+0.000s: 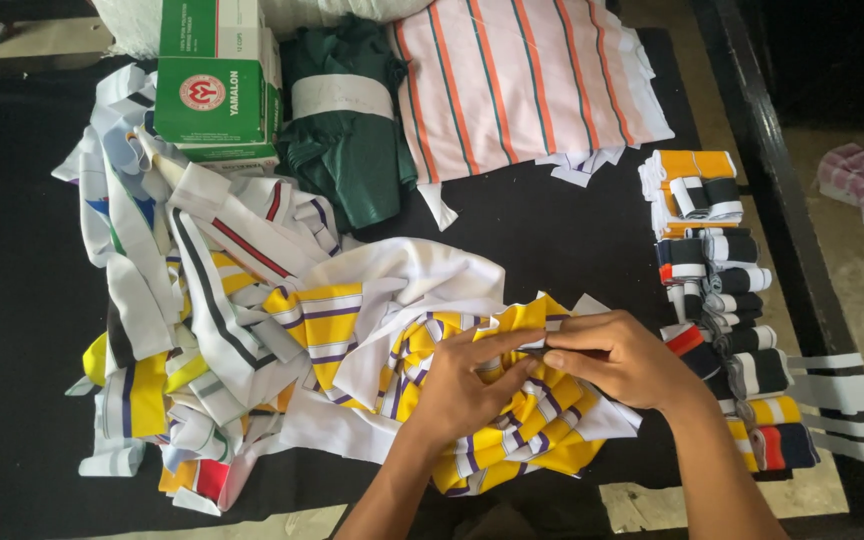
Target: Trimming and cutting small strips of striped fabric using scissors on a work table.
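A crumpled yellow fabric piece with purple and white stripes [512, 440] lies on the black table [12, 330] in front of me, partly over white cloth [412, 275]. My left hand [467, 385] presses down on the yellow fabric, fingers pinching a fold. My right hand [617, 360] meets it from the right, pinching the same fold at about the fabric's top edge. The fingertips of both hands touch.
A heap of striped fabric scraps [192, 300] fills the left. Green and white boxes [217, 80], a folded dark green cloth [347, 130] and pink striped fabric [527, 80] lie at the back. Stacks of folded ribbed collars [727, 300] line the right edge.
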